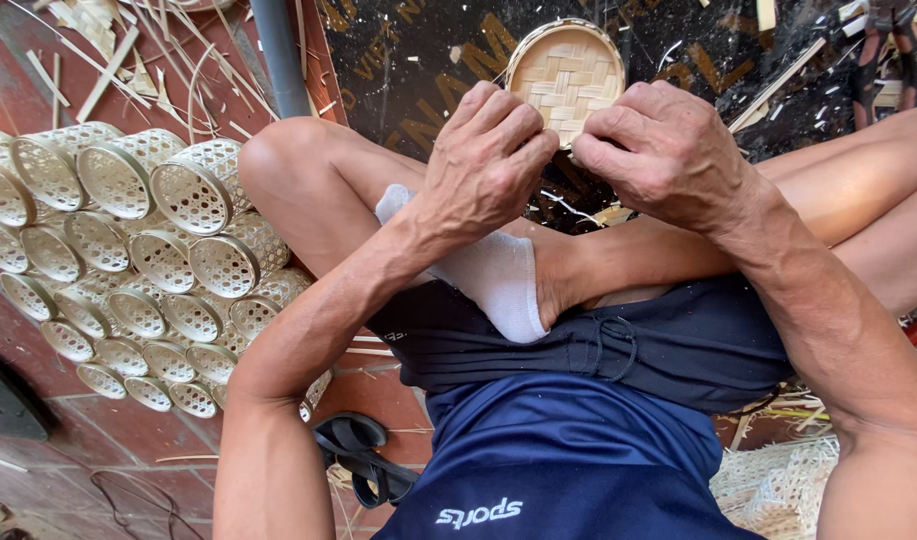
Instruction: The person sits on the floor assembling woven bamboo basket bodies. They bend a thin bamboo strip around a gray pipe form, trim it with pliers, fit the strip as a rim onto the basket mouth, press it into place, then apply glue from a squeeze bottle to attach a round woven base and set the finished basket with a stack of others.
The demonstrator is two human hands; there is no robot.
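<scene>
A small round woven bamboo tray [566, 68] with a pale rim sits above my crossed legs, its near edge hidden behind my fingers. My left hand [487, 160] grips that near edge from the left, fingers curled tight. My right hand [659, 150] pinches the same edge from the right, knuckles almost touching the left hand. Both hands hold the tray over my knee and the white-socked foot [494, 275].
A stack of several white openwork woven baskets [129, 260] lies on its side on the red tiled floor at left. Bamboo strips [129, 60] are scattered at top left, next to a grey pole [279, 50]. A black sandal [359, 455] lies below. More woven pieces [779, 485] sit at lower right.
</scene>
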